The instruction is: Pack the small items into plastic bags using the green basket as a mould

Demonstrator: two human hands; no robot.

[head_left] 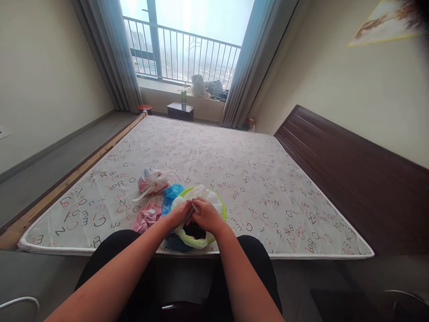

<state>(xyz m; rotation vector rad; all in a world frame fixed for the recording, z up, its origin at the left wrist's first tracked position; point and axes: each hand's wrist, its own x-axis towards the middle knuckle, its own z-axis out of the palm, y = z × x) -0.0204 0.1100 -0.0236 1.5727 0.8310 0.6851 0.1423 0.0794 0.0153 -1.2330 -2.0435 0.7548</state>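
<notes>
My left hand (181, 213) and my right hand (207, 215) meet over a round container with a yellow-green rim (221, 203). Both hands are closed, fingertips together around a small pale strip (195, 208), too small to name. Beneath them, a whitish plastic bag (211, 195) lines the container, and something dark (195, 231) lies inside it. A blue plastic bag (172, 195) touches the container's left side. Farther left are a tied translucent plastic bag (152, 181) with pink and blue contents and a crumpled pink cloth (148, 216).
Everything rests near the front edge of a letter-printed mattress (214, 152). A dark wooden headboard (348, 174) stands to the right. Beyond the mattress are a small dark nightstand (180, 114) with a green can (183, 99), a red stool (144, 107) and bags (198, 86) on the windowsill.
</notes>
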